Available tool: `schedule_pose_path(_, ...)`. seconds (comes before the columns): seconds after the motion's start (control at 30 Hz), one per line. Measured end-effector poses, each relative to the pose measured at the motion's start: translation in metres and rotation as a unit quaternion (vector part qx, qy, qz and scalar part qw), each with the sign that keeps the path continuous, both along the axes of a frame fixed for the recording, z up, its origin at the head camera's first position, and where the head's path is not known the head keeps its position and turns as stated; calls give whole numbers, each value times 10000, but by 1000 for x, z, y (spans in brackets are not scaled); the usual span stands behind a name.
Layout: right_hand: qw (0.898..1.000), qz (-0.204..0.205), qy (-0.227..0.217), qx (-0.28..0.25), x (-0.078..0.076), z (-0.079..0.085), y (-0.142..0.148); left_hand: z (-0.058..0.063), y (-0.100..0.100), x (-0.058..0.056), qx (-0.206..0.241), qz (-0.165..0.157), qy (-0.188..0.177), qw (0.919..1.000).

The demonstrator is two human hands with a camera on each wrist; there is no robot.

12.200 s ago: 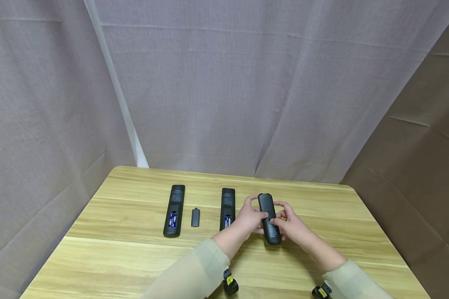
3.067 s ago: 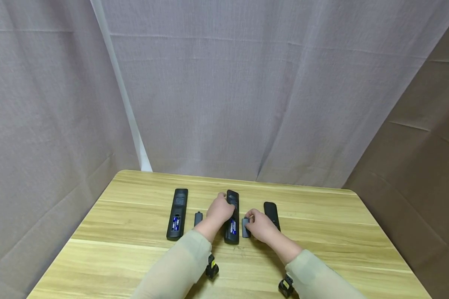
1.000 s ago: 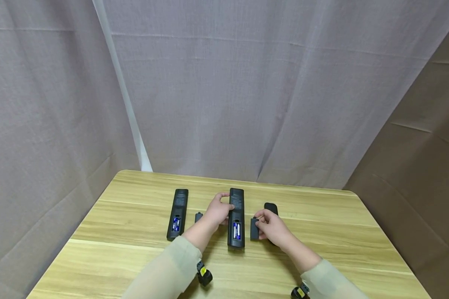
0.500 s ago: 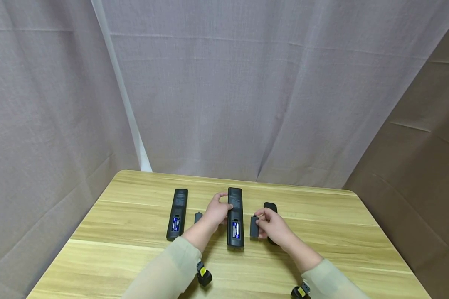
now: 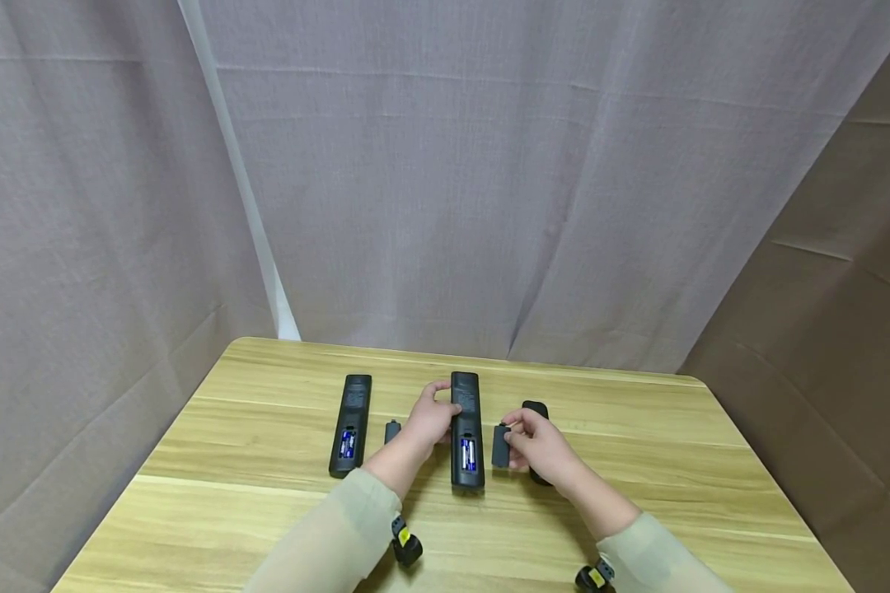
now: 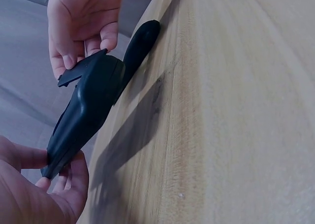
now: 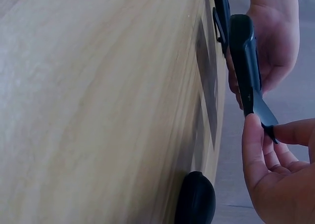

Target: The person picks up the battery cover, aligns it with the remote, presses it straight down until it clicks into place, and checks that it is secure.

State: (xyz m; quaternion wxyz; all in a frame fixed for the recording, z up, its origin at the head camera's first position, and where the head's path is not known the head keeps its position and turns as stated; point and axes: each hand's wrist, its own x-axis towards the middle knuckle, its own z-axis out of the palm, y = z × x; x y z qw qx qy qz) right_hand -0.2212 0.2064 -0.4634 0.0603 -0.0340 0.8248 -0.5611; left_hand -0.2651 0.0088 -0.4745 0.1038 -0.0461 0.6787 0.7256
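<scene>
Holding the middle remote and a loose cover

My left hand is gripping the middle remote near its far end, the thumb pressing on its upper face. I am holding it above the table, and its shadow is falling on the wood. Its bay is lying uncovered, with blue batteries showing inside. My right hand is pinching the loose cover between thumb and fingers, just beside the remote's right edge; in the head view a gap is showing between them.

To the left, another remote is lying on the table, batteries also showing in its bay. A second cover is lying between that one and my left hand, my forearm partly hiding it. A third remote is resting on the right, partly hidden behind my right hand. Grey curtains are hanging behind the table.
</scene>
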Motion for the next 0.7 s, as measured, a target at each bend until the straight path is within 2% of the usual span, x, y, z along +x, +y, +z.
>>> schedule_pose_path(0.37, 9995, 209, 6, -245, 4, 7, -8, 1, 1, 0, -17, 28, -15, 10000)
schedule_pose_path(0.7, 9992, 327, 50, -210, 6, 7, -16, 0, 5, 2, -65, 43, 32, 10000)
